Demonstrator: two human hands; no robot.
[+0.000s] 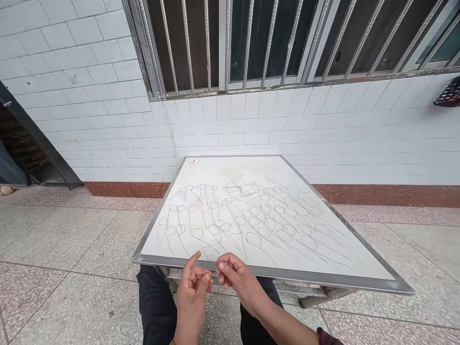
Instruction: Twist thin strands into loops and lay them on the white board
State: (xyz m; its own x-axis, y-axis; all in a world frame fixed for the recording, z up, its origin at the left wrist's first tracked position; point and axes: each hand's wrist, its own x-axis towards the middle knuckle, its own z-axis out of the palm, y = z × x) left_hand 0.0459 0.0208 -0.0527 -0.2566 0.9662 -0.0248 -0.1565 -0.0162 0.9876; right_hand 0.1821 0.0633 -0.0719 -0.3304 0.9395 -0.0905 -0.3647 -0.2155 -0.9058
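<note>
Both hands meet above the near edge of a white-topped table [230, 168]. My left hand [194, 287] pinches with thumb and a finger, its index finger raised; a very thin strand seems to run between the hands. My right hand [235, 278] has thumb and index pressed together just to the right, close to the left fingertips. What lies in each pinch is too small to make out. Many thin dark wires with looped ends [254, 238] lie spread over the tabletop. Some of them form a tangled pile [242, 188] toward the back.
A small white and red item [195, 162] lies at the table's back left corner. Behind the table stands a tiled wall [230, 139] with a barred window. A dark basket [448, 93] hangs at the far right. My knees are under the table's front edge.
</note>
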